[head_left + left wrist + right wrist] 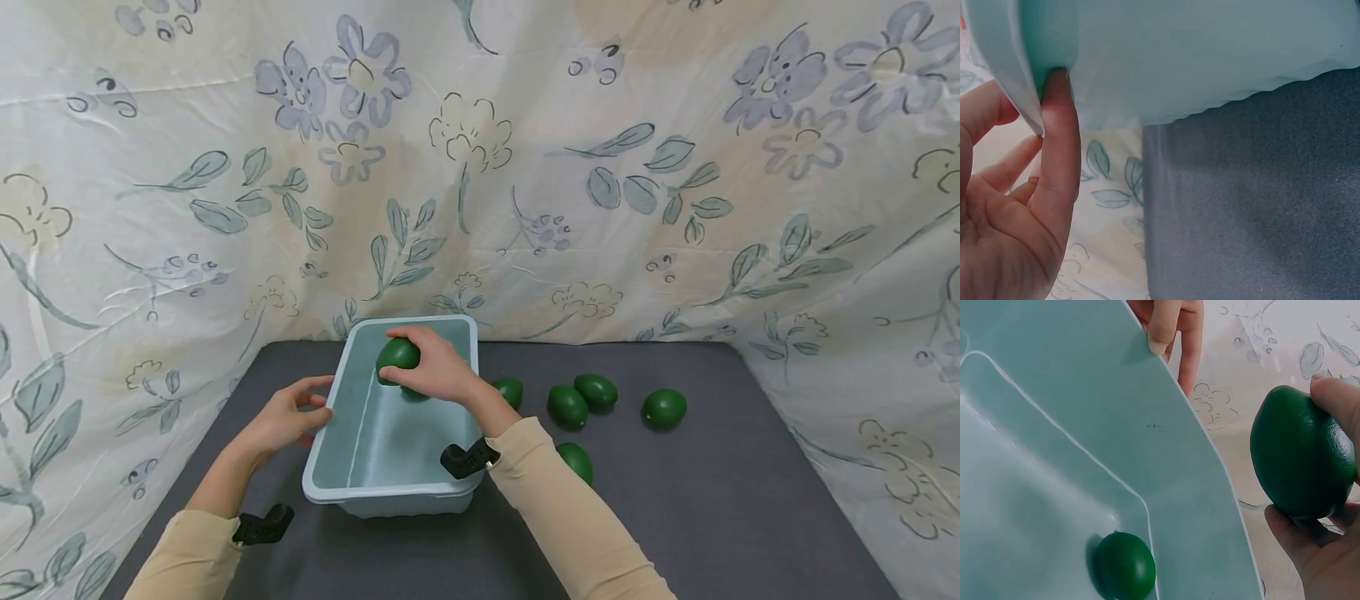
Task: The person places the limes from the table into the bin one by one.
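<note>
We see the right hand (433, 367) grasping a lime (398, 358) over the bin (405, 505), half-hiding a second lime (1126, 567) inside. The left hand (281, 417) pinches the rim (318, 454) near the left edge of the table (750, 517), which runs on past the rightmost lime (664, 408). The right arm (570, 508) partly covers two limes. We cannot read the wall's tiny marks (1154, 428).

The bin (405, 505) stands on the worktop (675, 517), cloth (525, 208) behind. One fruit (1125, 565) lies inside, toward the far end; the right hand (435, 367) has another above the bin. Left hand (281, 414) at the left rim; five fruits (567, 407) rightward.
</note>
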### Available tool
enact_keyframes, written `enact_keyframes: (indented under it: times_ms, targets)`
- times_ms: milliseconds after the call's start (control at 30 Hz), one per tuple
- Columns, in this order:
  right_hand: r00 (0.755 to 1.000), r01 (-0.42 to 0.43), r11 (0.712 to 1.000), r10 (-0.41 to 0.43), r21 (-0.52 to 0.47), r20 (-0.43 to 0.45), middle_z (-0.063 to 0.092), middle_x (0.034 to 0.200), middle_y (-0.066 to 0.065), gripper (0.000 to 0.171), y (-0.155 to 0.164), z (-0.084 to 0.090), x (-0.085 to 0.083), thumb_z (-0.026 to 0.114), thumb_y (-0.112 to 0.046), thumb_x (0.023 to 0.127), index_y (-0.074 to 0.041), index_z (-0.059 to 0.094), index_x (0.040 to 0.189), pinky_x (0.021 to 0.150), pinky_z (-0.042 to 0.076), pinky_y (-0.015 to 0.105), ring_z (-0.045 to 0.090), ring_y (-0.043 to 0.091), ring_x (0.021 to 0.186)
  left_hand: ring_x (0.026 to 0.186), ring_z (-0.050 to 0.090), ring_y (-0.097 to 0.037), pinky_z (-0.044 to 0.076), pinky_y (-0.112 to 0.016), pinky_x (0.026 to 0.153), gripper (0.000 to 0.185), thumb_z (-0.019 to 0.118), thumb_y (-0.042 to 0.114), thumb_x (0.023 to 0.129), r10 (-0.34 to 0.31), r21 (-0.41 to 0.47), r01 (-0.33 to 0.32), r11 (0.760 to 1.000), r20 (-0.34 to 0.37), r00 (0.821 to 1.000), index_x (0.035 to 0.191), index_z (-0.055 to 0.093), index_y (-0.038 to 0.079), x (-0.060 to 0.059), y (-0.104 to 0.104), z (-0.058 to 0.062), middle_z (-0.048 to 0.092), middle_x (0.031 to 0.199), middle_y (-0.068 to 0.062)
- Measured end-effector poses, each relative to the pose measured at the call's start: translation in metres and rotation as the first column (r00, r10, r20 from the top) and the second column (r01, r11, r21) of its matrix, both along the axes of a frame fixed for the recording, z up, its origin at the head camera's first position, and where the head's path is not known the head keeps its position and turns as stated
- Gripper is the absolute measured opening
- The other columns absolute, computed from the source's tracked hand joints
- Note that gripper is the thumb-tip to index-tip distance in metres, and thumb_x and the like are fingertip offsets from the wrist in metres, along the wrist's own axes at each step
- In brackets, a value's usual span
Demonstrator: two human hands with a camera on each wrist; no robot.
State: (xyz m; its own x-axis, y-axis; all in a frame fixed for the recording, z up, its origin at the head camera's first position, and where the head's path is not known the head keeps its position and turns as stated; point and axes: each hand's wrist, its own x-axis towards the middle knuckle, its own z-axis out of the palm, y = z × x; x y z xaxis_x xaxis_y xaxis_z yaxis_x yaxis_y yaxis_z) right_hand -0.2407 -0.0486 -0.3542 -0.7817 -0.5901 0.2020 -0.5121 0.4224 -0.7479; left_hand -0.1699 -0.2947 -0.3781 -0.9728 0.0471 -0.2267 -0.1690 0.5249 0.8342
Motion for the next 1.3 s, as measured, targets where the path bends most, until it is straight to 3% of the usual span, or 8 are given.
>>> enact_keyframes:
  times_ms: [133,300,500,733,1067,1300]
  targets:
    - [1.0,-0.013,1.0,0.013,0.01,-0.01,0.04,0.139,0.002,0.062,0.002,0.002,0.0,0.062,-0.038,0.085,-0.021,0.039,0.14,0.086,0.046,0.031,0.049,0.016,0.113,0.084,0.061,-0.022,0.056,-0.041,0.065,0.062,0.057,0.011,0.088,-0.001,0.0,0.001,1.0,-0.001,1.0,0.142,0.028,0.005,0.0,0.0,0.0,0.05,0.109,-0.021]
    - [0.998,-0.054,0.998,0.055,0.041,-0.035,0.03,0.147,-0.002,0.069,0.007,0.004,-0.002,0.06,-0.04,0.087,-0.023,0.027,0.145,0.106,0.033,0.039,0.029,0.015,0.135,0.082,0.062,-0.021,0.056,-0.04,0.065,0.061,0.057,0.011,0.088,-0.004,-0.002,0.004,1.0,-0.007,1.0,0.142,0.029,0.005,-0.001,0.0,-0.001,0.05,0.108,-0.021]
    - [0.997,-0.067,0.997,0.069,0.047,-0.035,0.029,0.148,-0.001,0.069,0.013,0.005,-0.001,0.058,-0.04,0.088,-0.022,0.026,0.146,0.106,0.032,0.042,0.026,0.017,0.136,0.082,0.062,-0.021,0.056,-0.039,0.064,0.06,0.057,0.01,0.088,-0.005,-0.002,0.005,1.0,-0.011,1.0,0.142,0.029,0.006,0.0,-0.002,-0.003,0.049,0.108,-0.021]
    - [0.996,-0.06,0.998,0.059,-0.012,-0.061,0.029,0.148,-0.003,0.066,0.026,0.006,0.001,0.058,-0.037,0.089,-0.02,0.028,0.145,0.105,0.032,0.042,0.027,0.017,0.136,0.083,0.061,-0.021,0.056,-0.04,0.065,0.06,0.057,0.011,0.088,-0.011,-0.006,0.011,1.0,-0.008,1.0,0.142,0.03,0.006,-0.001,-0.002,-0.002,0.049,0.109,-0.021]
    - [0.992,-0.03,0.993,0.015,-0.114,-0.129,0.03,0.146,-0.007,0.063,0.057,0.018,0.017,0.061,-0.03,0.088,-0.025,0.031,0.143,0.104,0.034,0.04,0.029,0.011,0.134,0.083,0.061,-0.021,0.056,-0.04,0.066,0.06,0.057,0.012,0.088,-0.005,-0.003,0.005,1.0,0.006,1.0,0.142,0.029,0.007,-0.001,-0.001,-0.001,0.05,0.109,-0.02]
    - [0.986,-0.003,0.991,-0.019,-0.134,-0.165,0.034,0.143,-0.007,0.061,0.083,0.011,0.027,0.063,-0.027,0.087,-0.026,0.035,0.141,0.103,0.037,0.038,0.033,0.01,0.132,0.084,0.061,-0.021,0.056,-0.041,0.067,0.06,0.056,0.012,0.089,-0.003,-0.009,0.003,1.0,0.007,1.0,0.142,0.029,0.007,0.0,0.0,0.0,0.05,0.109,-0.02]
